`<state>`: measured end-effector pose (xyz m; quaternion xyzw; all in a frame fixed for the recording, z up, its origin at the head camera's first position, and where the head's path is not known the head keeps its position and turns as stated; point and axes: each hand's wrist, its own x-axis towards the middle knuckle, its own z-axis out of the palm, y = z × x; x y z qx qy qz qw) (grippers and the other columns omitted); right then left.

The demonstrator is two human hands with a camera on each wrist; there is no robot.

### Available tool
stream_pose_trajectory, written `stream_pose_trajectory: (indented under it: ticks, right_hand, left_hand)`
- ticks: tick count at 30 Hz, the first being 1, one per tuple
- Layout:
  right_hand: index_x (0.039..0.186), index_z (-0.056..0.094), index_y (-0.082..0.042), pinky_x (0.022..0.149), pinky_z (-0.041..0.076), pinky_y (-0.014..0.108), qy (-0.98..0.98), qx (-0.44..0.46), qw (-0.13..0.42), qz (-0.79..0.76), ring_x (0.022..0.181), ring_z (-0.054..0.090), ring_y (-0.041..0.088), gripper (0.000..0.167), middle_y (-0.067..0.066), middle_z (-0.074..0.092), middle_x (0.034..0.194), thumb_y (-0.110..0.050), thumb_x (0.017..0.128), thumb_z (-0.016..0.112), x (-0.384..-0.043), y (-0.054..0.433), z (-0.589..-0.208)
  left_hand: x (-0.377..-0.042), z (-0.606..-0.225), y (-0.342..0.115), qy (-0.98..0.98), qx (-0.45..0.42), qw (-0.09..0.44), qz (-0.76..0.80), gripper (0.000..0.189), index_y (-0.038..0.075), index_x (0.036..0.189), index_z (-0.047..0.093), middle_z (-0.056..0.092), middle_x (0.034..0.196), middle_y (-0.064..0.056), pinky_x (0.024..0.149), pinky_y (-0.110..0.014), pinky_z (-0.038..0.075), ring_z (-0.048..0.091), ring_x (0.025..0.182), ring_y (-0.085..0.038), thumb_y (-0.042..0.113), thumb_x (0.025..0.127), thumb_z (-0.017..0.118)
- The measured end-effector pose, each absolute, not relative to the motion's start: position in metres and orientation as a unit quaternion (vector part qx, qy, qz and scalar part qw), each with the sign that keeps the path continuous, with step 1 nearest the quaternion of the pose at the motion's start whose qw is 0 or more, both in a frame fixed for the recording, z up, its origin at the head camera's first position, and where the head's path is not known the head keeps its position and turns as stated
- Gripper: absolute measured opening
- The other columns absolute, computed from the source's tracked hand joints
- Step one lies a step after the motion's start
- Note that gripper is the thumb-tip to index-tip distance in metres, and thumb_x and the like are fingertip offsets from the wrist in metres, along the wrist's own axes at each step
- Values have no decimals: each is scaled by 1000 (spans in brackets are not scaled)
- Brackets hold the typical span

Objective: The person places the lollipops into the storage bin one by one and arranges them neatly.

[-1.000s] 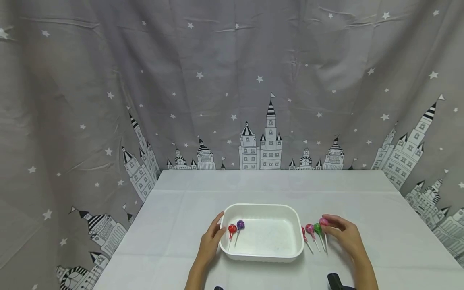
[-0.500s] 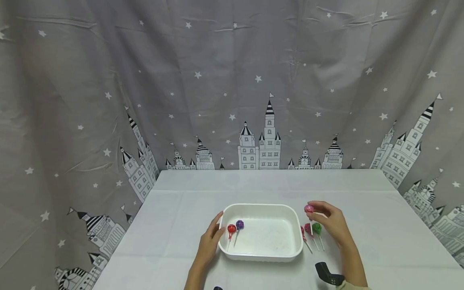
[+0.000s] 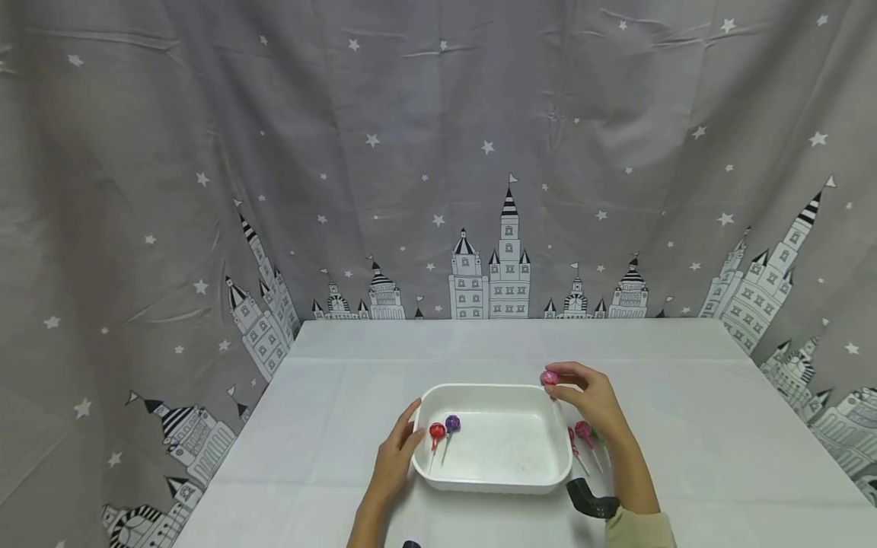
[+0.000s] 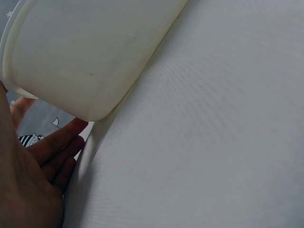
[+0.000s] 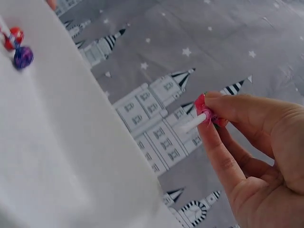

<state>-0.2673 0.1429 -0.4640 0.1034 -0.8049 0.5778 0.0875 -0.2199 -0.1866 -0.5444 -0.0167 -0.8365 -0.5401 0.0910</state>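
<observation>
A white plastic tray (image 3: 493,487) stands on the table, with a red lollipop (image 3: 437,431) and a purple lollipop (image 3: 453,424) lying in its left part. My left hand (image 3: 393,460) holds the tray's left end, thumb at the rim and fingers along the outer wall (image 4: 90,71). Over the tray's back right corner, my right hand (image 3: 585,396) pinches a pink lollipop (image 3: 549,378) by its wrapped head, between thumb and fingers. In the right wrist view its white stick (image 5: 194,123) points toward the tray.
Right of the tray lie a red lollipop (image 3: 572,440), a pink lollipop (image 3: 583,431) and a green lollipop (image 3: 596,437) mostly hidden by my right arm. A white cloth (image 3: 342,426) covers the table. Behind hangs a grey curtain (image 3: 384,175) with castles and stars.
My right hand has picked the pink lollipop up from the row right of the tray and carried it left and away from me to the tray's back corner. The left hand stays put.
</observation>
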Motion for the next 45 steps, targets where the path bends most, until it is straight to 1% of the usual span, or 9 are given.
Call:
stream_pose_trajectory:
  ticks: [2,6,9,11,15,21,28,37,45]
  right_hand:
    - [109,64,-5,95,33,60,-801,100,84,584,99,58,24,36,10,65,103,-23,79,74,-268,135,-460]
    - [108,65,-8,87,42,54,-806,91,75,580,95,59,19,36,5,66,100,-25,77,75,-273,122,-460]
    - [107,65,-8,82,47,45,-799,97,61,591,95,60,21,35,6,65,99,-22,76,76,-275,113,-460]
    - [107,64,-6,84,48,38,-787,103,45,607,96,59,23,35,8,65,100,-16,76,76,-274,107,-457]
    - [106,64,-6,80,49,31,-781,95,24,617,95,59,22,34,7,64,100,-11,75,76,-275,95,-456]
    - [102,65,-4,74,50,29,-766,92,19,637,92,59,23,31,8,63,96,-8,73,77,-278,74,-460]
    - [98,66,-4,67,49,28,-765,86,0,638,83,61,19,28,5,64,89,-5,72,77,-277,52,-465]
    - [96,65,3,66,52,29,-774,106,-34,623,77,64,20,29,11,66,86,0,70,77,-277,33,-478]
    - [94,65,2,66,52,28,-778,115,-52,615,74,62,17,29,8,65,85,1,68,77,-275,25,-487]
  left_hand:
    - [-220,-545,-187,-836,-13,90,-541,45,32,137,43,53,127,-21,95,-57,36,50,116,-37,31,93,52]
    - [-220,-545,-187,-835,-10,91,-543,45,32,138,43,51,129,-20,95,-57,36,49,117,-38,31,93,52]
    - [-220,-544,-186,-833,-11,91,-546,45,31,138,43,50,130,-19,95,-57,36,48,118,-38,31,93,53]
    - [-220,-544,-186,-831,-11,90,-549,45,31,138,43,49,132,-18,96,-57,35,48,118,-38,31,93,53]
    - [-220,-544,-186,-831,-10,87,-550,45,32,138,43,49,132,-18,96,-57,35,47,119,-38,31,93,53]
    - [-221,-544,-186,-835,-7,86,-543,45,33,137,43,50,132,-17,96,-57,35,48,119,-38,31,93,52]
    - [-220,-543,-186,-834,-14,91,-544,45,32,138,43,50,131,-18,95,-57,36,48,118,-37,32,93,53]
    - [-221,-544,-187,-836,-16,93,-540,45,33,138,43,51,130,-18,94,-56,37,49,117,-37,33,93,52]
    - [-220,-544,-187,-834,-14,87,-544,46,32,138,43,52,127,-21,94,-57,37,50,116,-38,31,93,52]
